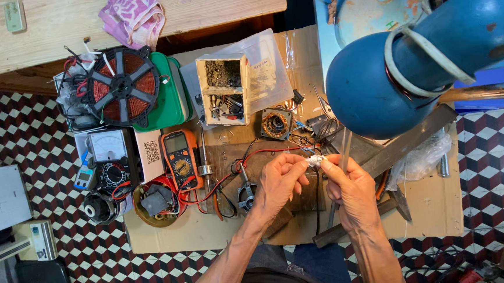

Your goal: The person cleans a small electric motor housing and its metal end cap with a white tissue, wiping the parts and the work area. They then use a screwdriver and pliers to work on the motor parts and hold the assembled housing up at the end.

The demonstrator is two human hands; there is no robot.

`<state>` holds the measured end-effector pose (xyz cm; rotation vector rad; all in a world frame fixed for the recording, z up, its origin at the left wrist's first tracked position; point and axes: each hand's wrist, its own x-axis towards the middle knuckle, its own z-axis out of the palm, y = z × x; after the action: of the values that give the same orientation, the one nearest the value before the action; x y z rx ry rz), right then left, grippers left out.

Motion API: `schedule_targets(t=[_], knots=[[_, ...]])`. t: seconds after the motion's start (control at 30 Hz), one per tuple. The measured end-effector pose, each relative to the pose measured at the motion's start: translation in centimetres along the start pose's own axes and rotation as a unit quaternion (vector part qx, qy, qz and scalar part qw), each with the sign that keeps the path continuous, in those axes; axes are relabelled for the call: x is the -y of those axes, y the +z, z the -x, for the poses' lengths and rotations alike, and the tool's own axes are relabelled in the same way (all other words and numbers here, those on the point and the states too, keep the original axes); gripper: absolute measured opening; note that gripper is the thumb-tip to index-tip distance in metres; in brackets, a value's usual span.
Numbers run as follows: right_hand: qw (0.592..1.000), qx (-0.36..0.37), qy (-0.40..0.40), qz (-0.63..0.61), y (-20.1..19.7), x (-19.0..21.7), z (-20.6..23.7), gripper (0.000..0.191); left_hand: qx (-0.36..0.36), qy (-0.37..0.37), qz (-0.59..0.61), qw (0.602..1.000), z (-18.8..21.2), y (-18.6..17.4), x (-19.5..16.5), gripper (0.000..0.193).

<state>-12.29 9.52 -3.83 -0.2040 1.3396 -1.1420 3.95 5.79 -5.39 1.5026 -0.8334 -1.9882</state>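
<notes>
Hands meeting over cardboard-covered low bench: left hand and right hand both pinched shut on small crumpled white wad between fingertips, above dark metal plate; thin pale sleeving strips upright in right fist. Behind, open wooden two-part box: dark grit in upper part, screws and metal bits in lower

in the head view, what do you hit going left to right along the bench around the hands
analog meter → orange multimeter → left hand → small white piece pinched between the fingertips → right hand → crumpled clear plastic bag
</notes>
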Motion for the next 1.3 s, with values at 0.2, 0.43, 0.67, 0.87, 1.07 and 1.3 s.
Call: schedule_targets(t=[0.2,0.43,0.67,0.87,1.07,1.3], knots=[[1.0,0.001,-0.01,-0.005,0.3,-0.4,-0.2,0.015,-0.011,0.08,-0.066,0.995,0.5,-0.8,0.4,0.031],[0.999,0.006,-0.01,0.036,0.7,-0.6,-0.1,0.015,0.078,0.114,-0.016,0.99,-0.7,-1.4,0.6,0.044],[0.999,-0.018,-0.031,0.025,0.7,-1.0,0.0,0.021,0.049,-0.005,0.118,0.992,-0.2,-1.0,0.8,0.035],[0.999,0.017,-0.041,0.018,0.6,-1.1,0.3,0.027,0.06,-0.059,0.157,0.984,0.4,-1.6,-0.1,0.041],[0.998,0.0,-0.052,0.031,1.3,-1.0,0.3,0.027,0.05,-0.021,0.128,0.99,0.4,-0.9,0.3,0.045],[0.996,-0.02,-0.018,0.081,1.8,-1.5,0.6,0.017,0.024,-0.005,0.14,0.99,0.1,-0.8,1.8,0.034]])
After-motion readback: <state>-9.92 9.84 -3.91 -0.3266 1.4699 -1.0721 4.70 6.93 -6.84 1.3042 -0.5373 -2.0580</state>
